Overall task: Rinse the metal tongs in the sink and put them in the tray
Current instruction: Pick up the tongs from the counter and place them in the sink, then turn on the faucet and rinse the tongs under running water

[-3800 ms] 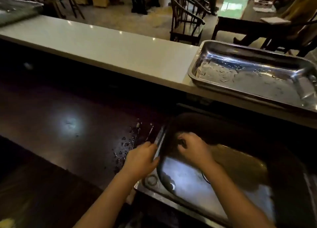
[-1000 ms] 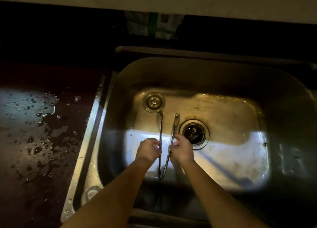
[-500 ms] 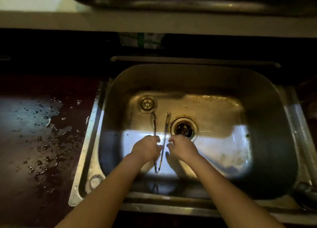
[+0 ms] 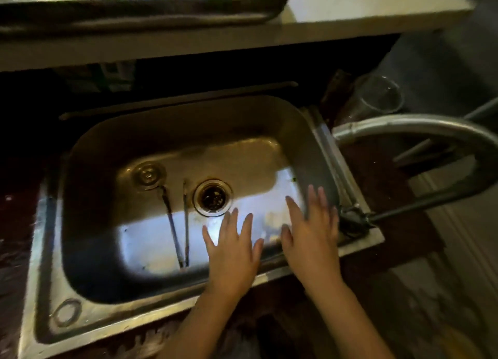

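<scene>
Both hands have let go of the tongs since half a second ago and shifted toward 3 o'clock; view has swung right too, bringing the tap into frame. Nearest: left hand (image 4: 231, 248) over the sink's near rim, fingers spread, holding nothing. Right hand (image 4: 310, 232) just beside it at 3 o'clock, fingers also spread and empty, reaching toward the right wall of the sink (image 4: 318, 153). Metal tongs (image 4: 177, 223) lie flat on the basin floor, at 9 o'clock from the left hand, near but apart from it. Long axis runs near-to-far: joined end toward the person, two tips splayed away toward 12 o'clock, one tip close to the loose drain plug (image 4: 148, 174), the other beside the open drain (image 4: 213, 198). Left hand is the nearer one for a pick-up. No running water visible; rinse likely not yet begun. Tap spout (image 4: 420, 128) arcs in from the right with its mouth outside the basin rim; probably needs swinging over the bowl. Lever (image 4: 404, 210) sits just past the right hand. Further out, clear glass (image 4: 377, 95) at 1 o'clock, close to the spout's sweep. Farthest, tray (image 4: 151, 10) on the raised pale counter (image 4: 350, 10) at 12 o'clock, above the sink.
</scene>
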A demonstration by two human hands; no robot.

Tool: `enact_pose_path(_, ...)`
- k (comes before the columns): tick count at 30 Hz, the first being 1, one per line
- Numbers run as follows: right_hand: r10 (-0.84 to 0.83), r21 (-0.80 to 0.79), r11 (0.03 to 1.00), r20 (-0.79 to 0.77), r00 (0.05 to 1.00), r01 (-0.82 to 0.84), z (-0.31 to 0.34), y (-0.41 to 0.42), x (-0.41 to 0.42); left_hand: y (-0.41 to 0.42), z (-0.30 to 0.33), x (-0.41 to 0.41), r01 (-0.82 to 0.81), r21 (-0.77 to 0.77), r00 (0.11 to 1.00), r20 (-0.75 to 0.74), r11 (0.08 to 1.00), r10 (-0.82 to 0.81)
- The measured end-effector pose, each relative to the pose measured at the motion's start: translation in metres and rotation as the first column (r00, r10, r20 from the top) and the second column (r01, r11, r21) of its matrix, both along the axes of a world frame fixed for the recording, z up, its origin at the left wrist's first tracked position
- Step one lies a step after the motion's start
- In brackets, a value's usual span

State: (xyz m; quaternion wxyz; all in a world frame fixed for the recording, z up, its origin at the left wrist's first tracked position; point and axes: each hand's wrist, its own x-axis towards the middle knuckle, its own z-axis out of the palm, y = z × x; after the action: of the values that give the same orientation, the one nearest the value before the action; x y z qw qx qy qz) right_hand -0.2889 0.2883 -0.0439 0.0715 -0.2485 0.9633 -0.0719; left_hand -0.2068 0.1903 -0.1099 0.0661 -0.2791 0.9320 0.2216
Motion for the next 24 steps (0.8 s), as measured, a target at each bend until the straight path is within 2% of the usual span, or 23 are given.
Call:
enact_pose_path(3, -0.107, -0.039, 0.994, -0.096, 0.990, 0.104, 0.006, 0.021, -0.001, 0.001, -0.007, 0.000, -0.029, -0.015, 0.999, 0.036, 0.999, 0.029)
enact_pose_path(6, -0.155, -0.027, 0.988, -0.084, 0.984, 0.153, 0.006, 0.031, -0.002, 0.001, -0.006, 0.000, -0.024, -0.045, 1.000, 0.015, 0.999, 0.025)
enact_pose_path(12, -0.154, -0.058, 0.987, -0.094, 0.984, 0.149, 0.003, 0.033, -0.006, 0.001, -0.005, 0.002, -0.011, -0.043, 1.000, 0.013, 0.999, 0.011)
enact_pose_path(17, -0.130, -0.021, 0.992, -0.104, 0.986, 0.128, 0.002, 0.035, -0.019, 0.001, -0.004, 0.003, -0.014, -0.025, 1.000, 0.006, 1.000, 0.014)
enact_pose_path(24, -0.112, 0.018, 0.993, -0.039, 0.993, 0.113, 0.000, 0.035, -0.043, 0.001, -0.003, 0.004, -0.026, -0.006, 1.000, 0.001, 1.000, 0.026)
